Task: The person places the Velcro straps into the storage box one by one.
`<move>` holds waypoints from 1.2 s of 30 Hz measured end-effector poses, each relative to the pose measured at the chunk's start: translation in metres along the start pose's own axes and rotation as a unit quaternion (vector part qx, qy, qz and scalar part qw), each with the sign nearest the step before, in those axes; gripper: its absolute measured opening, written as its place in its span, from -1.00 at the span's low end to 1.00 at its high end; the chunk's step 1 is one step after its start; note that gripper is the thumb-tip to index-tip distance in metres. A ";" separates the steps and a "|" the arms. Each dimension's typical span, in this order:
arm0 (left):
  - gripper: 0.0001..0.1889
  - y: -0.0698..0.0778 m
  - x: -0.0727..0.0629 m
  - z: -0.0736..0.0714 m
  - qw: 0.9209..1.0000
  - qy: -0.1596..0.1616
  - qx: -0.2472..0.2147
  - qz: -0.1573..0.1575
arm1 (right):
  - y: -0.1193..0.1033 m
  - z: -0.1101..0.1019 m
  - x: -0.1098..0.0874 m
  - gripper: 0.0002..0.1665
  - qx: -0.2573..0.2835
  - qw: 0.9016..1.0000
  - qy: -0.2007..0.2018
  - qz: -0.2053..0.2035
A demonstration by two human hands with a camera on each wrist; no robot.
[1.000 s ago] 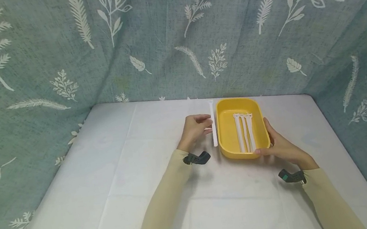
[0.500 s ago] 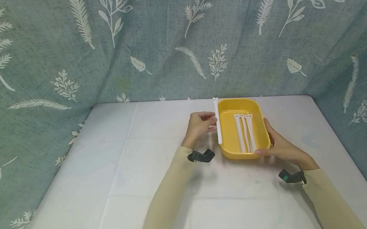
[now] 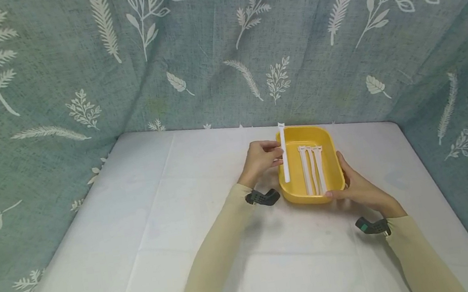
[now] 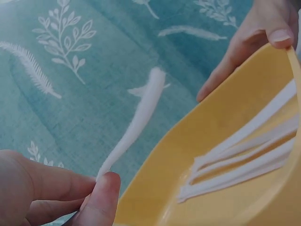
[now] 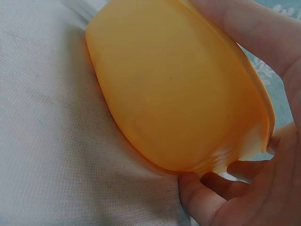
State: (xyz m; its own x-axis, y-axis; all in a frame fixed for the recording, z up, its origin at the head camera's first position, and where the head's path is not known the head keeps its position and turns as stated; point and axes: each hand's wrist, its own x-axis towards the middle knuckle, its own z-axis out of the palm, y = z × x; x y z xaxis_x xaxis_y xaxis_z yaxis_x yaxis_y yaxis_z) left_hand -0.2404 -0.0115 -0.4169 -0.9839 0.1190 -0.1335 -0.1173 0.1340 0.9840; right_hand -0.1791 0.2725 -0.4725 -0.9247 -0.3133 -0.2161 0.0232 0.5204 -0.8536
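My left hand pinches a white hook-and-loop cable tie between thumb and fingers. The tie stands roughly lengthwise over the left side of a yellow plastic tray, its slotted head at the far end. In the left wrist view the held tie looks fuzzy and bends slightly. Three similar cable ties lie side by side inside the tray, heads toward the back. At the tray's near right corner, my right hand grips it, thumb on the rim and fingers along the outer wall.
A white cloth covers the table under the tray. Behind it hangs a blue-green curtain with white leaf prints, close to the tray's far side. Each wrist carries a dark camera mount.
The left hand has moved right with the cable tie, from beside the tray to over its left part. The right hand and the tray have stayed in place.
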 end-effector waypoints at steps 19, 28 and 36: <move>-0.78 0.003 0.009 0.022 1.000 -0.007 0.024 -0.011 | 0.001 -0.001 0.001 0.59 0.013 1.000 -0.003 -0.001; -0.76 0.001 0.012 0.031 0.999 -0.007 0.044 -0.013 | 0.001 0.000 0.001 0.60 0.009 1.000 -0.003 0.001; -0.74 0.002 0.011 0.039 0.997 -0.004 0.079 0.006 | 0.002 -0.001 0.002 0.59 0.020 1.000 -0.005 -0.002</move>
State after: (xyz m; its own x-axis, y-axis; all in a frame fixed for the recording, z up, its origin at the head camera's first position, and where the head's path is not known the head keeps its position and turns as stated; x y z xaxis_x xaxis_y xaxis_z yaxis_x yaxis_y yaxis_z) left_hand -0.2464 0.0283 -0.4210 -0.9838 0.1296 -0.1240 -0.0826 0.2860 0.9546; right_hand -0.1808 0.2734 -0.4741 -0.9208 -0.3239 -0.2171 0.0348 0.4862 -0.8731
